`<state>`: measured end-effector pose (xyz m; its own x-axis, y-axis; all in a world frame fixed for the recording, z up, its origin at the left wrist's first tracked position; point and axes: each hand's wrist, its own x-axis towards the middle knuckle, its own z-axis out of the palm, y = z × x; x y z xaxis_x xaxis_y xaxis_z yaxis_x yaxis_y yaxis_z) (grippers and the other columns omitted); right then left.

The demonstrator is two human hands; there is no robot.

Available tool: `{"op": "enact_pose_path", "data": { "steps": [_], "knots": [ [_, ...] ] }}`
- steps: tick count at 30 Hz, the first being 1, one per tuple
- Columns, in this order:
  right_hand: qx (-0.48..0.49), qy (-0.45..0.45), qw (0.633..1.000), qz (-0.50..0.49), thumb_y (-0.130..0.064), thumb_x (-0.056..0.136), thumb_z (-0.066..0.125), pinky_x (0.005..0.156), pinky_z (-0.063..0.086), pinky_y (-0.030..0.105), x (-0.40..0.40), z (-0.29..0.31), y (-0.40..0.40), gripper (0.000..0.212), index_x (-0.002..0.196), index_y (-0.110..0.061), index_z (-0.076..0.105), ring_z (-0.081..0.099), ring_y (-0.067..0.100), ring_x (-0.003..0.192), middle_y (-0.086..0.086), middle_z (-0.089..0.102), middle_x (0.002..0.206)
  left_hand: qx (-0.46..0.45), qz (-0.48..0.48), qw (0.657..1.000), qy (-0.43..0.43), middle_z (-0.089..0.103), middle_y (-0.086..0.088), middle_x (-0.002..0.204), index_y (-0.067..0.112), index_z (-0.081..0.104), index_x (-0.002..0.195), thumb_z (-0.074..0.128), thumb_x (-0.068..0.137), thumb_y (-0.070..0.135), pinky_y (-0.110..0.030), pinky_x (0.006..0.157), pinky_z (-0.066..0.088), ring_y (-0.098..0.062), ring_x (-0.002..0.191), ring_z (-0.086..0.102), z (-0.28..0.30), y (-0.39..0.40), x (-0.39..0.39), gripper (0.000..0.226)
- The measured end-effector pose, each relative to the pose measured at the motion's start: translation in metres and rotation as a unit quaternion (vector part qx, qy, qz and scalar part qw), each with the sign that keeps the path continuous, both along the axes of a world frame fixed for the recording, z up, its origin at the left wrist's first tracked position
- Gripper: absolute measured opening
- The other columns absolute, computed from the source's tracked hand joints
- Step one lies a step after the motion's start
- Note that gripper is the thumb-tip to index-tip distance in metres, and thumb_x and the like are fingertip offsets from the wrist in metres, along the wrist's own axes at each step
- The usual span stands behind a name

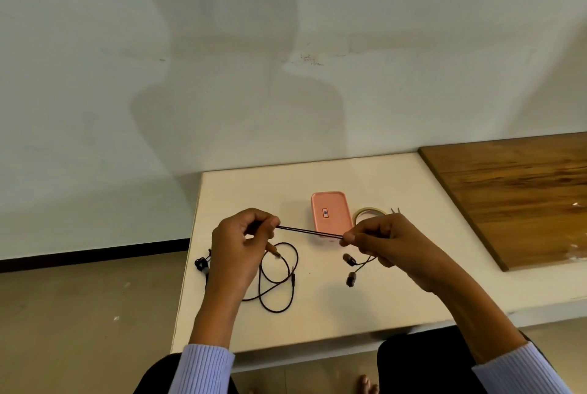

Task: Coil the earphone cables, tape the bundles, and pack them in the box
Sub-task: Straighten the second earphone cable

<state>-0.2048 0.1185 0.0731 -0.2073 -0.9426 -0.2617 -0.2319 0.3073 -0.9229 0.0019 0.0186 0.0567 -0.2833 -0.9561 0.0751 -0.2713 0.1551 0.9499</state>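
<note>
A thin black earphone cable (309, 231) is stretched taut between two hands above a white counter (413, 190); the stretched part is doubled, so two strands are seen running side by side. From the left hand (236, 242) the rest of the cable is dropped onto the counter, where it is laid in loose loops (279, 279) with the plug at one end. From the right hand (389, 241) two short strands are hung, each ended by a dark earbud (349, 258) — the second earbud (351, 279) is seen just below the first.

The left grip is closed on the cable, which is pinched between thumb and forefinger, the other fingers being curled in. The right grip is likewise clamped on the cable at thumb and fingertips.

A second earphone set (202, 263) is partly seen at the counter's left edge, mostly hidden behind the left wrist. One pink box (332, 212) with its lid shut and a small label on top is set behind the stretched cable, near the middle of the counter. One roll of tape (365, 213) is laid just beside the box on its right, half hidden by the right hand, and a small metal tool (395, 210) — too hidden to be named — is seen beyond it. One wooden board (514, 196) is laid on the right of the counter. Two ribbed pale sleeves (203, 368) are seen at the bottom.
</note>
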Motion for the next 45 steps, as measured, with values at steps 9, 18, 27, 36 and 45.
{"op": "enact_pose_path", "data": {
  "steps": [9, 18, 27, 36, 45],
  "knots": [
    [0.027, 0.058, 0.995, 0.076, -0.026, 0.089, 0.061, 0.057, 0.043, 0.017, 0.01, -0.005, -0.004, 0.015, 0.085, -0.018, 0.073, 0.052, 0.013, 0.063, 0.009, 0.065, 0.078, -0.036, 0.065, 0.997, -0.01, 0.064, 0.002, 0.067, 0.01, 0.067, 0.08, 0.064, 0.088, 0.012, -0.006, 0.051, 0.043, -0.01, 0.05, 0.064, -0.01, -0.001, -0.005, 0.008],
    [0.029, 0.15, 0.983, 0.102, -0.022, 0.09, 0.06, 0.07, 0.052, 0.029, 0.013, -0.015, -0.004, 0.015, 0.083, -0.02, 0.072, 0.062, 0.025, 0.078, 0.007, 0.069, 0.081, -0.038, 0.04, 0.997, -0.055, 0.071, -0.004, 0.076, 0.012, 0.071, 0.084, 0.065, 0.087, 0.013, -0.006, 0.048, 0.043, -0.008, 0.048, 0.062, -0.01, -0.003, -0.003, 0.007],
    [-0.017, 0.137, 0.988, 0.073, -0.018, 0.093, 0.056, 0.049, 0.037, 0.006, 0.026, -0.017, -0.011, 0.021, 0.086, -0.005, 0.071, 0.055, -0.004, 0.051, -0.005, 0.059, 0.062, 0.055, -0.161, 0.985, -0.011, 0.072, 0.001, 0.075, 0.012, 0.072, 0.105, 0.063, 0.088, 0.013, -0.024, 0.05, 0.054, -0.011, 0.057, 0.066, -0.011, 0.026, -0.028, 0.019],
    [-0.024, 0.065, 0.997, 0.031, -0.031, 0.088, 0.061, 0.056, 0.042, 0.012, 0.019, -0.018, -0.012, 0.017, 0.086, -0.021, 0.075, 0.049, -0.001, 0.058, -0.003, 0.057, 0.065, -0.056, -0.082, 0.995, -0.023, 0.066, 0.009, 0.069, 0.016, 0.071, 0.081, 0.067, 0.085, 0.011, -0.012, 0.051, 0.046, -0.01, 0.052, 0.065, -0.007, 0.017, -0.023, 0.007],
    [0.024, 0.015, 1.0, -0.011, -0.024, 0.09, 0.061, 0.062, 0.048, 0.011, -0.005, -0.021, -0.004, 0.016, 0.089, -0.016, 0.075, 0.06, 0.004, 0.065, -0.004, 0.064, 0.065, -0.056, 0.046, 0.997, 0.032, 0.066, -0.002, 0.07, 0.01, 0.072, 0.085, 0.067, 0.085, 0.007, -0.008, 0.052, 0.046, -0.016, 0.058, 0.068, -0.013, -0.002, -0.001, 0.006]
  ]
}}
